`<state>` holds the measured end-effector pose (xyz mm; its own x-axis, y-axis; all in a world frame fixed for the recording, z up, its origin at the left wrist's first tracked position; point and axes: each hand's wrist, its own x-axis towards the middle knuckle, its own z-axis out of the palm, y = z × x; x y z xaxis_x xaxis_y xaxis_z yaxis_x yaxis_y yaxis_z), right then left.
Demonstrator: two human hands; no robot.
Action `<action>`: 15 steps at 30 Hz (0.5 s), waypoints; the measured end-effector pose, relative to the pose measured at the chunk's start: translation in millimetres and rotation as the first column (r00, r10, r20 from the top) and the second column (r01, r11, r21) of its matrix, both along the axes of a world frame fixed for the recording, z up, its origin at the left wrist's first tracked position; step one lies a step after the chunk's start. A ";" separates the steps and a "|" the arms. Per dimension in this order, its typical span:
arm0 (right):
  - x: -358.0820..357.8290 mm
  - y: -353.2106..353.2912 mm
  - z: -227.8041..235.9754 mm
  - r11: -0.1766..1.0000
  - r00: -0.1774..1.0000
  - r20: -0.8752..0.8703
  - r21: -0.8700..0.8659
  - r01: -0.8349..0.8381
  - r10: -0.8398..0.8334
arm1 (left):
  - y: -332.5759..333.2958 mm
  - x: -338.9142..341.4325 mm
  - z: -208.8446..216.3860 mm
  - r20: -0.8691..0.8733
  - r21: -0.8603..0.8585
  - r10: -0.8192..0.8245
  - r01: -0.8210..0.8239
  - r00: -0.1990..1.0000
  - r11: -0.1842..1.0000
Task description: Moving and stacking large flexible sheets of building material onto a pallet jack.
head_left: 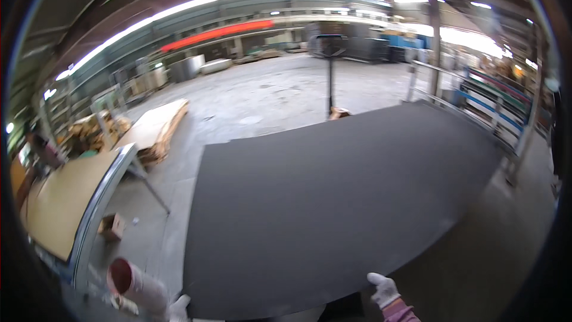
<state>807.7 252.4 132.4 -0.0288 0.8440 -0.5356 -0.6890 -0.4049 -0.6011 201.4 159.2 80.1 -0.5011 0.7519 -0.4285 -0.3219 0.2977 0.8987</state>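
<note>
A large dark grey sheet (333, 197) spreads out before me, from the lower left to the far right. My right hand (385, 292), in a white glove, grips its near edge, the thumb on top and the other fingers hidden beneath. At the near left corner my left hand (179, 309), also in a white glove, is closed on the side edge and partly cut off by the picture's rim. A pinkish open-ended tube (143, 286) leans just left of that hand. What supports the sheet is mostly hidden.
Left stands a metal-framed table (59, 200) with a tan board, a small cardboard box (111, 226) beneath. Behind it is a stack of brown sheets (156, 122). A dark post (330, 77) rises past the sheet's far edge. A railed metal frame (494, 107) stands far right.
</note>
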 end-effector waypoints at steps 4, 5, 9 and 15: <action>48.8 46.0 -52.3 0.950 0.868 0.412 -0.015 0.312 -0.278 | 47.3 106.9 38.1 -0.100 0.151 -0.112 0.126 0.989 0.980; 57.6 61.9 -68.5 0.908 0.760 0.563 -0.041 0.417 -0.323 | 59.5 126.8 35.4 -0.121 0.044 -0.140 0.146 0.983 0.988; 84.2 105.8 -90.2 0.927 0.637 0.729 -0.008 0.375 -0.252 | 93.0 185.6 9.6 -0.414 0.037 -0.139 0.169 0.899 0.985; 115.5 118.8 -65.1 0.934 0.681 0.720 -0.323 0.155 0.136 | 106.4 205.7 10.3 -0.623 -0.356 -0.357 0.155 0.696 0.922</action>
